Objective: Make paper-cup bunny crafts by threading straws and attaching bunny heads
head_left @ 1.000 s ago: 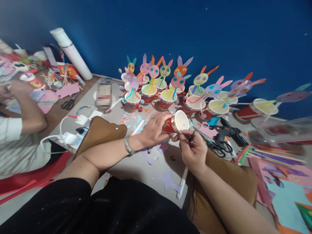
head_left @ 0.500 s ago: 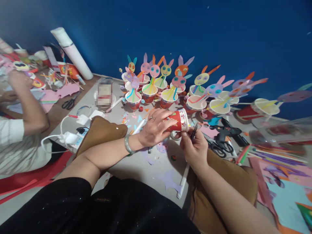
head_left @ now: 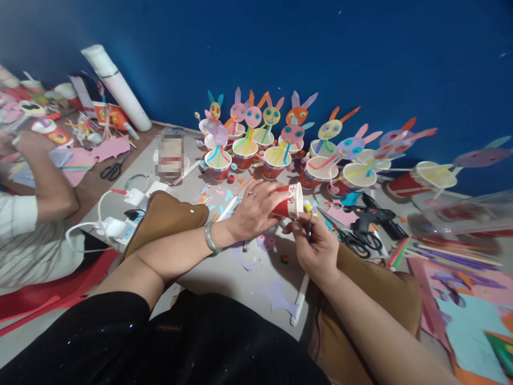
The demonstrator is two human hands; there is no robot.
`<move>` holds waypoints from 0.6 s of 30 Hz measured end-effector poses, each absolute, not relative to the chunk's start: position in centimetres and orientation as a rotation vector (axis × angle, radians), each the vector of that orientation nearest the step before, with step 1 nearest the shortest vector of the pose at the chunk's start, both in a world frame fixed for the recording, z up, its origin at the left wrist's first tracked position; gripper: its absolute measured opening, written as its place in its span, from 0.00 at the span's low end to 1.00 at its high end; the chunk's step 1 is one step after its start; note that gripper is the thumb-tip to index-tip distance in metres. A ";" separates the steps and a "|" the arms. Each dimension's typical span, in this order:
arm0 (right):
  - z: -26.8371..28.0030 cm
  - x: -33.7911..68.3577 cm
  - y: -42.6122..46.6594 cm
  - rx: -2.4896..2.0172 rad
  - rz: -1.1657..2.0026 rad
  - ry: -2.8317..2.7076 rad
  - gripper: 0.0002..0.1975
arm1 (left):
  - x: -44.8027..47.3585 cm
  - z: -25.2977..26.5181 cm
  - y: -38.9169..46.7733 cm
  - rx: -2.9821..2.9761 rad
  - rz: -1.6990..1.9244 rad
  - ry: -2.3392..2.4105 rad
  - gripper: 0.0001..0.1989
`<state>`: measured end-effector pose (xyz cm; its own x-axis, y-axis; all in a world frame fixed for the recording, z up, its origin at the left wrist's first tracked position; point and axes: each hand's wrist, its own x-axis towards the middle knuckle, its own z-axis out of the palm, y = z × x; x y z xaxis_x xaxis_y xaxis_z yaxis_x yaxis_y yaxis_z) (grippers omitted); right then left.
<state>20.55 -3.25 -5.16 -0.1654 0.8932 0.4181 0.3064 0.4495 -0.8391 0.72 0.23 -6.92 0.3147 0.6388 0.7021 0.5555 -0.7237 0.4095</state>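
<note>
My left hand is wrapped round a red paper cup, tipped on its side with its white rim facing right. Close to the lower edge of that rim is my right hand, its fingers closed on a dark slim tool. Whether the tool is a pen or a blade I cannot make out. Beneath the hands lie purple paper scraps and a round purple paper face. Behind the cup stand several similar cups with colourful long-eared paper heads on strips.
Black-handled scissors and a black glue gun lie to the right, beside coloured strips and paper sheets. At left are white plugs with a cable and another person's arm. A blue wall rises behind.
The cup has turned so its opening shows more towards me, and its rim has shifted slightly left. My right hand has moved a little left, its tool now pointing more downward.
</note>
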 end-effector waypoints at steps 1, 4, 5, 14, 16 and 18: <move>-5.2 20.6 -3.3 -1.028 0.740 -1.729 0.10 | 0.8 -6.8 0.2 2.412 1.389 1.106 0.28; -5.2 20.7 -3.4 -1.006 0.750 -1.700 0.17 | 1.2 -6.6 0.3 2.088 1.366 1.049 0.34; -5.1 20.7 -3.3 -1.006 0.764 -1.654 0.18 | 1.3 -6.5 0.3 1.939 1.340 1.023 0.35; -4.6 20.7 -2.1 -1.057 0.876 -1.393 0.18 | 1.5 -6.2 0.8 1.061 1.035 0.667 0.27; -4.7 20.8 -2.2 -1.054 0.883 -1.399 0.17 | 1.5 -6.5 0.9 1.059 1.016 0.638 0.25; -4.8 20.8 -2.2 -1.051 0.886 -1.406 0.16 | 1.5 -6.5 0.9 1.065 1.001 0.621 0.24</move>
